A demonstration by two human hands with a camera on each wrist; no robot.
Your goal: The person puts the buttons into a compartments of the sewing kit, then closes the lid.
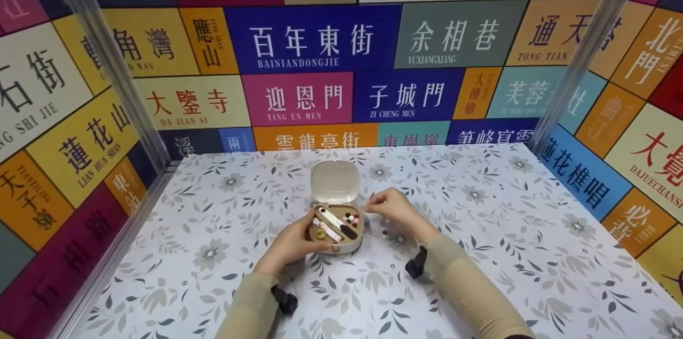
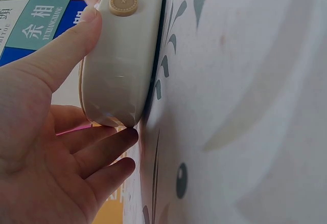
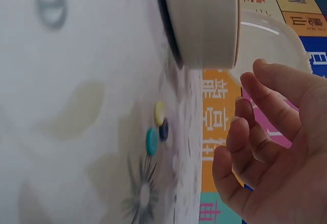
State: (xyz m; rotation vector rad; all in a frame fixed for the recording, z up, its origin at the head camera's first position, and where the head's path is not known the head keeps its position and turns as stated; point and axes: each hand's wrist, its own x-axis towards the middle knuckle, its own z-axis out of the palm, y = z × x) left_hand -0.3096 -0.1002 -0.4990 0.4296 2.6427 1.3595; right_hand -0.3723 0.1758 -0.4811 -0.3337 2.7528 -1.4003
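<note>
A cream case [image 1: 349, 247] stands on the table with its lid [image 1: 335, 181] raised; a tan button-shaped clasp [image 2: 123, 4] is on its front. Inside lie a white-and-black tool [image 1: 340, 224], a gold round piece [image 1: 320, 234] and several small coloured pieces [image 1: 352, 218]. My left hand [image 1: 292, 243] grips the case at its left side, thumb along the front rim. Beside the right rim, my right hand [image 1: 397, 211] has loosely curled fingers; nothing shows between thumb and forefinger. Below it on the table lie a teal button [image 3: 152, 141], a yellow button [image 3: 159, 112] and a dark button [image 3: 164, 130].
The white tabletop [image 1: 240, 275] carries a grey leaf and flower print, so small dark items are hard to tell from it. Colourful panels with lettering [image 1: 315, 40] stand behind and at both sides. Dark wrist cameras [image 1: 415, 264] sit on both sleeves.
</note>
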